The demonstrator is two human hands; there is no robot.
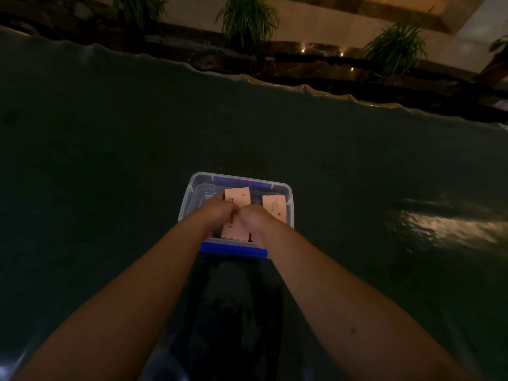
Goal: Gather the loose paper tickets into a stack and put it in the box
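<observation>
head view: left hand [220,209] and right hand [254,218] pinch one ticket [235,232] inside the box [192,188], apparently to square it. another ticket [275,207] lies loose beside it.

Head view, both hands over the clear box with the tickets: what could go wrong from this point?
1. The left hand and right hand pinch one pink stack over the clear box; letting go unevenly could let it fan out.
2. A second stack already lies at the box's right side, so a shove might knock it askew.
3. The scene is dim, so any ticket left on the dark table might be missed.
</observation>
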